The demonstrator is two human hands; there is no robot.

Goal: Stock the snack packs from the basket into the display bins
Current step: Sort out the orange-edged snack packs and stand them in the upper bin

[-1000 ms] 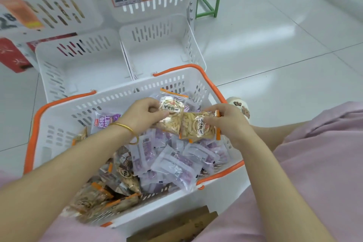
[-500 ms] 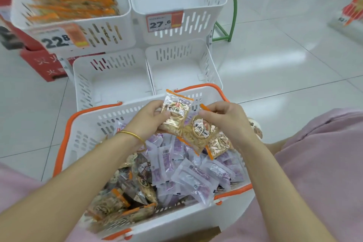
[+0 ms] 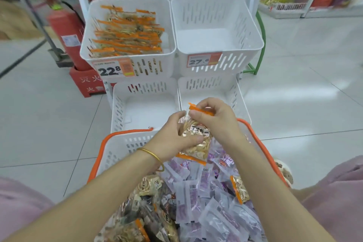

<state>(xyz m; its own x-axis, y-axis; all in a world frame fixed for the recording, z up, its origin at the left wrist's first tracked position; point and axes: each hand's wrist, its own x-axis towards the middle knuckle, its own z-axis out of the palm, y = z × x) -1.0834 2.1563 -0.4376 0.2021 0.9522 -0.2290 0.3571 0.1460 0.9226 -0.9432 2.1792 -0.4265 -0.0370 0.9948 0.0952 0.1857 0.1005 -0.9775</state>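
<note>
The step in hand looks like gathering and squaring up stock before it goes into a bin. Both hands hold a gold snack pack [image 3: 197,141] with orange sealed ends above the far end of the basket [image 3: 117,148], just in front of the lower right bin [image 3: 233,96]. The left hand [image 3: 172,140] has its fingers and thumb curled round the pack's side and middle. The right hand [image 3: 220,124] pinches the orange top edge. Whether more than one pack is stacked there I cannot tell.

The matching orange-edged packs [image 3: 127,35] stand in rows in the upper left bin [image 3: 153,68], so my guess is the next move is a reach up and left to slot this one in upright with them. The upper right bin [image 3: 235,61] and lower left bin [image 3: 119,108] hold nothing. Many purple packs [image 3: 196,188] and brown ones are left in the basket, so the job is far from done.

Writing: the left price tag [image 3: 110,70] reads 22.8 and the right price tag [image 3: 198,61] reads 27.6. The pack's round label has dark characters too blurred to read. The red box [image 3: 86,82] under the fire extinguisher [image 3: 64,31] shows 灭火
</note>
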